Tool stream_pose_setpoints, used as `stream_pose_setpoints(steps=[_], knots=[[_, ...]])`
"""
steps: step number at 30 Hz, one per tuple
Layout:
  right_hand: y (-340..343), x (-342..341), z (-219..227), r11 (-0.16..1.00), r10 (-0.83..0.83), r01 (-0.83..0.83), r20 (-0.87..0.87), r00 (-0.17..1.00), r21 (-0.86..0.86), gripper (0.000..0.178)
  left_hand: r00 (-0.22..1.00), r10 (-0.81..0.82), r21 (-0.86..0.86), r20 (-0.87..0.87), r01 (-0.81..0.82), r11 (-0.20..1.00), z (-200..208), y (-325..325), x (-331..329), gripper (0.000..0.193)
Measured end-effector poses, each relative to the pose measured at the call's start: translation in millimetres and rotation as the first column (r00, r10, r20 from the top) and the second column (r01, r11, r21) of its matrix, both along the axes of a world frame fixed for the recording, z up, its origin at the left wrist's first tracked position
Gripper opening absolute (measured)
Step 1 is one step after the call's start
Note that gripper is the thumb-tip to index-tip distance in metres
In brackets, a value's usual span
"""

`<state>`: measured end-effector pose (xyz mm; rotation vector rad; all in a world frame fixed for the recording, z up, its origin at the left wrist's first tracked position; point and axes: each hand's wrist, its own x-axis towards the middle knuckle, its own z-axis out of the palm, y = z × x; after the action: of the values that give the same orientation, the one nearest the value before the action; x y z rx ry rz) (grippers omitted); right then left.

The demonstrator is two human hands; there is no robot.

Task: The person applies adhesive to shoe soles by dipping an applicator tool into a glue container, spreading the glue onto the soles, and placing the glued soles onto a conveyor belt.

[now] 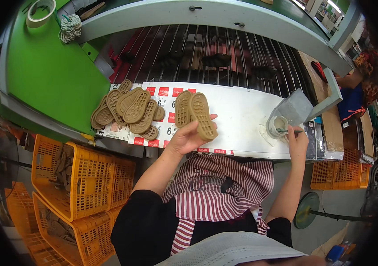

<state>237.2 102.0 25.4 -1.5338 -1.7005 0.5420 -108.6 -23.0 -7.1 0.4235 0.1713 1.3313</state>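
Note:
A brown shoe sole [201, 111] with a grid-like tread is held up over the white board [238, 111], gripped at its lower end by my left hand [187, 138]. Another sole [181, 108] lies on the board just left of it. At the right, my right hand [298, 139] pinches a brush [285, 131] by its thin, dark green handle. The brush's tip is inside a small whitish pot [277, 123], so its bristles are hidden. To the left lies a heap of brown soles [134, 105], overlapping one another.
A rack of metal rods [233, 53] with several dark pieces runs behind the board. Overhead crosses a grey frame bar [153, 20]. The green surface [51, 66] at left bears tape [40, 13] and coiled cord [70, 29]. Orange crates [91, 181] stand below; another person [353, 84] is at right.

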Motion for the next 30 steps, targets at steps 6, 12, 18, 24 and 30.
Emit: stream_pose_setpoints(steps=[6,12,18,24,30], knots=[[-4.0,0.0,7.2,0.999,-0.010,0.006,-0.083,0.996,-0.039,0.033,0.939,0.102,0.083,-0.329,-0.079,0.993,2.5,11.9,6.5,0.066],[-11.5,-4.1,11.4,0.999,-0.017,0.010,-0.137,0.990,-0.045,0.033,0.832,0.208,0.203,-0.513,-0.118,0.972,4.5,22.3,14.8,0.069],[-22.2,4.8,2.7,0.999,-0.054,0.052,-0.111,0.992,-0.015,0.028,0.696,0.335,0.335,-0.635,-0.142,0.931,1.2,18.9,32.7,0.075],[-25.3,11.4,-0.1,0.996,-0.019,0.019,-0.009,1.000,-0.086,0.028,0.556,0.374,0.365,-0.742,-0.133,0.921,-1.1,18.4,38.5,0.084],[2.2,11.5,-8.6,0.999,-0.038,0.034,-0.165,0.986,-0.026,0.029,0.522,0.409,0.396,-0.748,-0.144,0.907,-9.9,47.2,43.2,0.082]])
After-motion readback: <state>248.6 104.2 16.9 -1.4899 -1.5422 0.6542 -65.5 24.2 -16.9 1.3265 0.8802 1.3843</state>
